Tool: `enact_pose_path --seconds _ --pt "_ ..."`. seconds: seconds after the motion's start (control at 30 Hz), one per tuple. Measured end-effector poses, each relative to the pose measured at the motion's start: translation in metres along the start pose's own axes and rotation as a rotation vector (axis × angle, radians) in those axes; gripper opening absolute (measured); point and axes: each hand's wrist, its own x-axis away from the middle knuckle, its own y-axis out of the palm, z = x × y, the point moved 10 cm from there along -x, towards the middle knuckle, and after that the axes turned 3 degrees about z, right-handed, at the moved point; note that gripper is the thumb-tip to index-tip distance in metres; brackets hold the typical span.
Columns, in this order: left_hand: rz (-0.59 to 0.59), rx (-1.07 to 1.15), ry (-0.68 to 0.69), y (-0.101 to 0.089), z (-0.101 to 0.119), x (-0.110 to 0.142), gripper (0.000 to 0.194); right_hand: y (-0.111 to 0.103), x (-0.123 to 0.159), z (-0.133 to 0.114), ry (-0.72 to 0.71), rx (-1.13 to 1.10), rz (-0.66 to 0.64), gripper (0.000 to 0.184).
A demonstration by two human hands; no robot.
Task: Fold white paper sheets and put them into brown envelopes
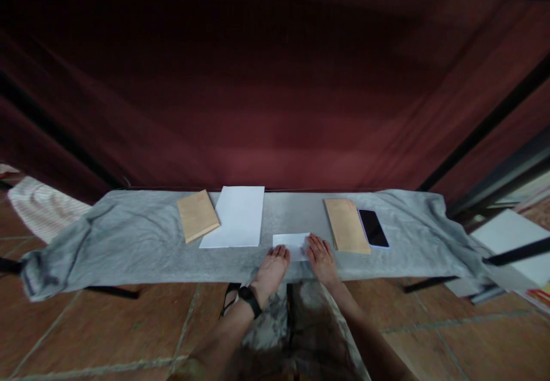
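A small sheet of folded white paper (296, 245) lies on the grey cloth near its front edge, between my two hands. My left hand (274, 265), with a black watch at the wrist, rests its fingers on the paper's left end. On the right end lies my right hand (321, 258), its fingers stretched out flat and pressing down. Whether either thumb is under the paper is hidden. Left of the hands is a larger stack of white paper (241, 215). Its left edge is partly covered by a brown envelope stack (197, 215).
Another stack of brown envelopes (347, 225) lies right of my right hand, with a dark-screened phone (373, 228) beside it. The grey cloth (141, 238) drapes over a narrow table. A dark red panel (275, 112) rises behind it. Tiled floor (141, 329) shows below.
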Motion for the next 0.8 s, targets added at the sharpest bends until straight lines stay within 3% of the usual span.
enact_pose_path --seconds 0.07,0.17,0.27,0.43,0.6,0.7,0.8 --pt "0.048 0.064 -0.044 -0.02 -0.008 0.003 0.03 -0.008 -0.002 0.012 0.029 -0.177 0.006 0.05" --pt "0.156 0.27 -0.071 -0.049 -0.02 0.008 0.029 -0.021 -0.001 0.026 0.1 -0.422 -0.002 0.056" --pt "0.194 0.572 -0.027 -0.062 -0.026 0.006 0.028 -0.028 0.001 0.022 0.189 -0.616 -0.069 0.051" --pt "0.265 0.879 -0.129 -0.056 -0.054 -0.01 0.026 -0.021 0.003 -0.003 0.305 -0.798 -0.213 0.04" --pt "0.394 0.857 -0.335 -0.035 -0.089 -0.017 0.021 -0.011 0.005 0.0 0.35 -0.815 -0.175 0.041" --pt "0.436 0.818 -0.404 -0.026 -0.096 -0.019 0.025 -0.005 0.003 0.007 0.34 -0.616 -0.153 0.043" --pt "0.484 0.678 -0.396 -0.026 -0.087 -0.017 0.035 -0.013 -0.004 0.012 0.302 -0.348 -0.048 0.04"
